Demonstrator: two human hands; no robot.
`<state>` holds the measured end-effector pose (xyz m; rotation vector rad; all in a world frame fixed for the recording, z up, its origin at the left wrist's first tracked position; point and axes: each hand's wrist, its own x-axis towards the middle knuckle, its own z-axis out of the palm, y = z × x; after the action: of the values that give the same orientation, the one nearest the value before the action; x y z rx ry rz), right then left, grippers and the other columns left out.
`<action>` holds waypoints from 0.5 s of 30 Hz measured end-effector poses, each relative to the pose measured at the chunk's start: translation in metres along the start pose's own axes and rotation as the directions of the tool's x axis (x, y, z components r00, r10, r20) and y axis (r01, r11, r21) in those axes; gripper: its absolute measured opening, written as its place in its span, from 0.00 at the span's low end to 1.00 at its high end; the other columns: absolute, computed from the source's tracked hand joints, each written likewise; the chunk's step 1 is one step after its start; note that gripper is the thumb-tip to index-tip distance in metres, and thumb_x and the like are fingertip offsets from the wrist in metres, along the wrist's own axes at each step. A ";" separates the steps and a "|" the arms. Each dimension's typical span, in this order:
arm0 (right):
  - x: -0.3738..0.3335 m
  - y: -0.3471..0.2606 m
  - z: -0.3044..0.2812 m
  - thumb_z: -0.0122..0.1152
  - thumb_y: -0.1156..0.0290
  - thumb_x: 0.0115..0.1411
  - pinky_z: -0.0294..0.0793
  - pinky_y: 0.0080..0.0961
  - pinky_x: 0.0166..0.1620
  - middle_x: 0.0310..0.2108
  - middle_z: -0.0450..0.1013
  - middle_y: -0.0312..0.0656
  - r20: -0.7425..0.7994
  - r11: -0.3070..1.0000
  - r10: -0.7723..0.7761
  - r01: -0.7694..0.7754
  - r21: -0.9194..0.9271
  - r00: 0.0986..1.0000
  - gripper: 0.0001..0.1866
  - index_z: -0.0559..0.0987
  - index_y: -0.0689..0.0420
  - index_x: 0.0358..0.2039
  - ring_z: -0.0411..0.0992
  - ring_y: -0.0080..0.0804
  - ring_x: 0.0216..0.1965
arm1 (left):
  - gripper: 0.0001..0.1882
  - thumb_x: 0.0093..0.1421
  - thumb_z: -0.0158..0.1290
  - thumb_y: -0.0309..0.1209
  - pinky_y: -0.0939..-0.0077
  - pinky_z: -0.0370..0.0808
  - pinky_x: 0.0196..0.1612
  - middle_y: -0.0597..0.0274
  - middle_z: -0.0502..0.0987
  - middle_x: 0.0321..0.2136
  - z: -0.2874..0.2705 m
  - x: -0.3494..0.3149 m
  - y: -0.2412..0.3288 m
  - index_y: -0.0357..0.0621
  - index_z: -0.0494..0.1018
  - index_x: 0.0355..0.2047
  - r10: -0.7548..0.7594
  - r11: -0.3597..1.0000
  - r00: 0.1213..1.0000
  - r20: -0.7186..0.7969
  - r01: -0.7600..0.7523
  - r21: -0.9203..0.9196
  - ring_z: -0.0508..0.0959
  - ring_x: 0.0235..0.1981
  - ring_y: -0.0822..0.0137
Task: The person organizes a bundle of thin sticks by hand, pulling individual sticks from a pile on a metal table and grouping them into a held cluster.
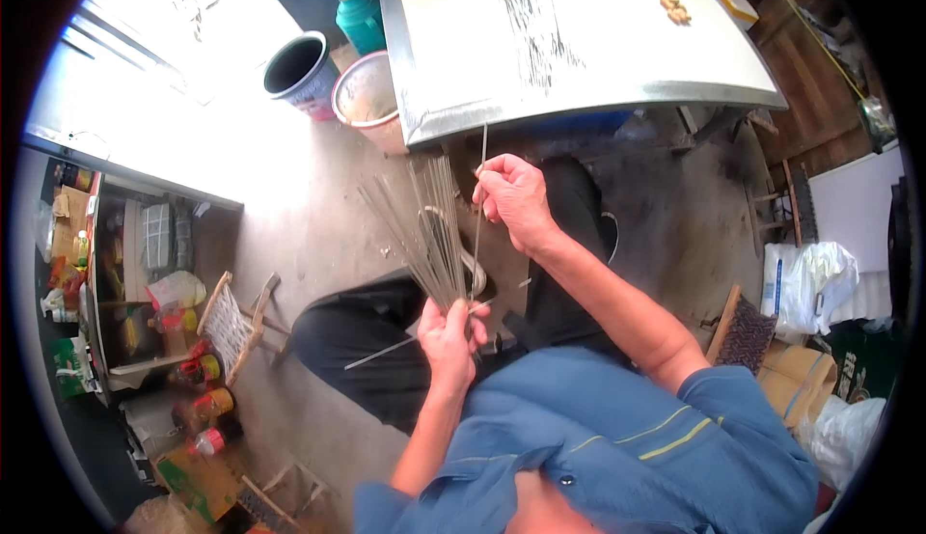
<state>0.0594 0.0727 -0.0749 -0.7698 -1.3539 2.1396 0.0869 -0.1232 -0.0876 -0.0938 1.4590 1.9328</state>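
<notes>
Over my lap, my left hand [449, 343] is closed round the lower end of a bundle of thin grey-brown sticks [439, 245], which fan out away from me. A single long thin stick [478, 235] is pinched between the thumb and fingers of my right hand [517, 198]. It stands just right of the bundle, its lower end near my left fingers. Another thin stick [379, 353] slants across my dark trousers, left of my left hand. Many more dark, thin sticks [535, 23] lie loose on the white table [637, 52] ahead.
Small brown lumps [675, 10] sit on the table. Left of it stand a dark bucket [313, 95], a pale bucket [386, 134] and a teal flask [360, 21]. A woven stool [230, 327] and several bottles [214, 404] are at left; white plastic bags [810, 283] are at right.
</notes>
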 end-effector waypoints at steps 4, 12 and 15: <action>0.017 -0.025 0.002 0.52 0.76 0.58 0.57 0.12 0.15 0.19 0.72 0.39 -0.015 0.997 -0.078 0.078 0.011 0.997 0.02 0.73 0.61 0.30 0.61 0.14 0.12 | 0.06 0.62 0.45 0.26 0.86 0.60 0.12 0.55 0.77 0.24 -0.006 -0.003 0.000 0.42 0.68 0.40 0.042 0.998 0.999 0.022 -0.041 -0.045 0.69 0.12 0.74; 0.064 -0.110 0.017 0.52 0.77 0.57 0.59 0.14 0.16 0.20 0.71 0.40 0.070 0.976 -0.199 0.204 -0.072 0.978 0.04 0.73 0.63 0.31 0.61 0.16 0.13 | 0.04 0.62 0.46 0.25 0.85 0.61 0.13 0.54 0.77 0.24 -0.015 -0.005 0.004 0.40 0.68 0.37 0.067 0.995 0.997 -0.028 -0.069 -0.072 0.69 0.12 0.74; 0.086 -0.128 0.019 0.52 0.76 0.57 0.62 0.15 0.17 0.21 0.71 0.41 0.135 0.979 -0.175 0.186 -0.079 0.975 0.04 0.73 0.64 0.31 0.62 0.16 0.14 | 0.04 0.62 0.45 0.25 0.86 0.59 0.13 0.54 0.77 0.25 -0.015 -0.004 0.006 0.40 0.67 0.36 0.069 0.994 0.997 -0.020 -0.070 -0.080 0.70 0.12 0.74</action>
<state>-0.0024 0.1677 0.0321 -0.5280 -1.5349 2.0247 0.0809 -0.1392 -0.0861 -0.0981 1.4126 2.0524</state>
